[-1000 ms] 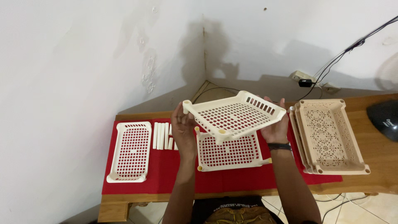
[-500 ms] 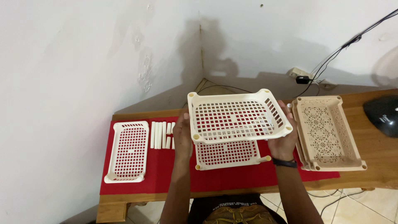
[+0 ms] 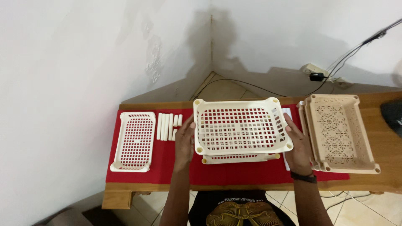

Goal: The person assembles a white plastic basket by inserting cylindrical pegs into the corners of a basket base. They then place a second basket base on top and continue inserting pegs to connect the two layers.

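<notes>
wooden worktop (image 3: 389,146) with red mat (image 3: 234,173) | left hand (image 3: 184,142) and right hand (image 3: 298,144) grip cream tray (image 3: 240,125) directly above lower tray (image 3: 236,158) | keep it level, corner sockets aligned over posts

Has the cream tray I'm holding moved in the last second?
Yes. The held tray was tilted high above the lower tray on the red mat; now it sits level, nearly covering it, held by both hands.

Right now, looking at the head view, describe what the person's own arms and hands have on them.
Both forearms are bare, with no sleeves showing. The right hand has a dark band, like a watch strap, around its wrist. The left hand wears nothing; no gloves or rings can be made out.
</notes>
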